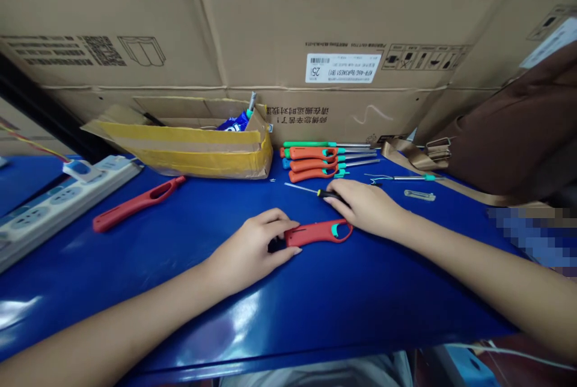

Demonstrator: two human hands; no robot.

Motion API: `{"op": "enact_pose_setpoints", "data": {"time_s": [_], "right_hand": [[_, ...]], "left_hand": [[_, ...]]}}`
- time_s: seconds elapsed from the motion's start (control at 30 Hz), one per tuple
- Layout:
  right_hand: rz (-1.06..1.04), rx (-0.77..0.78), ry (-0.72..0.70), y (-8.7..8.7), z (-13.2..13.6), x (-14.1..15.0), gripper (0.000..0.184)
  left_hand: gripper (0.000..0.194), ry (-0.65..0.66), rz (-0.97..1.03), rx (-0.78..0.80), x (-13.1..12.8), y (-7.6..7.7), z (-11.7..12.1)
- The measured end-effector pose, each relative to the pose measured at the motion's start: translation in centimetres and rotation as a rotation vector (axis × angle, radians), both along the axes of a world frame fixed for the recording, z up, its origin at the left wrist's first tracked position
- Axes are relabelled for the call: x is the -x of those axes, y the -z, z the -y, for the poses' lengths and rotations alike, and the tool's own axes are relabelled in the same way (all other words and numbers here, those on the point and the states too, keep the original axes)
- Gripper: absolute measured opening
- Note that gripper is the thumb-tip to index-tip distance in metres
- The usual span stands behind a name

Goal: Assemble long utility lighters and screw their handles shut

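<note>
A red lighter handle (313, 233) with a teal trigger lies on the blue table (189, 309) in front of me. My left hand (252, 249) grips its left end between thumb and fingers. My right hand (360, 204) is closed around a small screwdriver (321, 193) with a black and yellow handle, its thin shaft pointing left. That hand is right by the handle's trigger end; whether it touches the handle I cannot tell. To the left lies a separate red handle shell (135, 205). On the right are a metal lighter tube (408, 178) with a teal end and a small clear part (419, 195).
Several orange-handled lighters (311, 164) are stacked behind my hands. A yellow-taped cardboard box (202, 155) stands at back left, near a white power strip (58, 201). A large carton (252, 26) walls off the back. A brown bag (509, 116) with a strap sits at the right.
</note>
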State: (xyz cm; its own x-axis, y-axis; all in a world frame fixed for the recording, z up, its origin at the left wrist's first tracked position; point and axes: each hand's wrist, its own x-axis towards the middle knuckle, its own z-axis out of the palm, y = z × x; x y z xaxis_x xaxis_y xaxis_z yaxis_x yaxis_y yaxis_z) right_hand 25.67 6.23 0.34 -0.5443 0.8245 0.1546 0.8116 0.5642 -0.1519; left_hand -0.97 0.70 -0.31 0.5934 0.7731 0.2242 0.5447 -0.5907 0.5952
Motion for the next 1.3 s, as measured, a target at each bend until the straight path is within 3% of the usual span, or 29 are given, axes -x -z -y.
{"op": "enact_pose_setpoints", "data": {"time_s": [0.13, 0.37, 0.53, 0.7, 0.87, 1.0, 1.13, 1.3], "right_hand": [[-0.047, 0.054, 0.015, 0.0, -0.9, 2.3, 0.019], [-0.103, 0.044, 0.019, 0.2, -1.6, 3.6, 0.017], [-0.160, 0.045, 0.014, 0.0, -1.4, 3.0, 0.016], [-0.426, 0.091, 0.036, -0.5, -0.8, 1.4, 0.018], [-0.667, 0.212, 0.194, -1.3, 0.6, 0.2, 0.026], [-1.062, 0.475, 0.324, -1.4, 1.7, 0.0, 0.035], [-1.314, 0.652, 0.308, -1.3, 1.9, 0.0, 0.036], [-1.349, 0.768, 0.272, -1.2, 1.8, -0.2, 0.033]], "left_hand": [[0.030, -0.006, 0.040, -0.024, -0.1, 0.5, 0.2], [0.031, -0.005, 0.091, 0.003, -0.1, 0.4, 0.5], [0.033, 0.004, 0.131, 0.024, -0.2, 0.4, 0.6], [0.032, 0.001, 0.160, 0.053, -0.4, 0.4, 0.6], [0.032, -0.026, 0.225, 0.109, -0.7, 0.6, 0.5], [0.034, -0.146, 0.405, 0.337, -0.7, 1.1, -0.1], [0.049, -0.280, 0.609, 0.504, -0.3, 1.3, -1.1], [0.052, -0.286, 0.721, 0.517, -0.1, 0.6, -1.3]]}}
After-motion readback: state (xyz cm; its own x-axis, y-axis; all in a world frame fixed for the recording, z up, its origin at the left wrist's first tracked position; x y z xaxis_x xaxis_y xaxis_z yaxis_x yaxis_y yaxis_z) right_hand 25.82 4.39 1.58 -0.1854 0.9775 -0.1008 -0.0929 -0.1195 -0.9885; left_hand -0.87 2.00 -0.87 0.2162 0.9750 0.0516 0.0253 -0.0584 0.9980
